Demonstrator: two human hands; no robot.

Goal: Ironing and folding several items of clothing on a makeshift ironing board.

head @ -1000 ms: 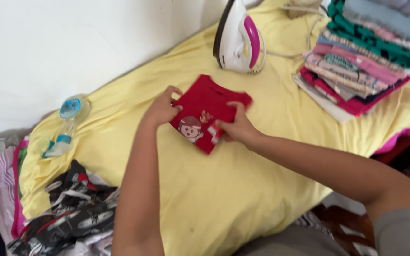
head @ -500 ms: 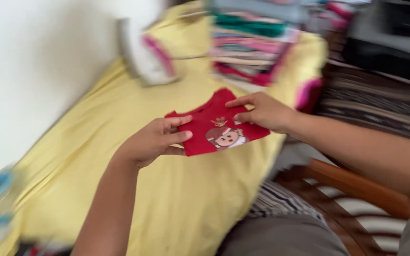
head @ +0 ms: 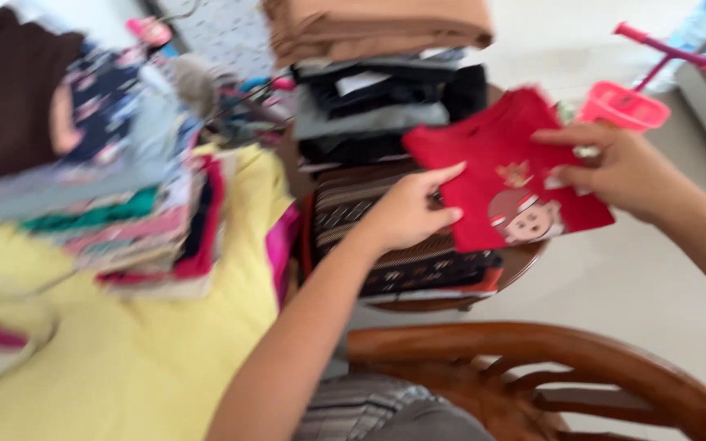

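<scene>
gripping the folded red shirt between them, left hand and right hand

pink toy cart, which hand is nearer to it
Right. The right hand grips the red shirt just below the pink toy cart; the left hand holds the shirt's far edge.

Motion blur smears the folded clothes stack at left into streaks. The tan folded cloth is cut by the top edge, and the pink toy, perhaps a scooter, is partly hidden.
</scene>
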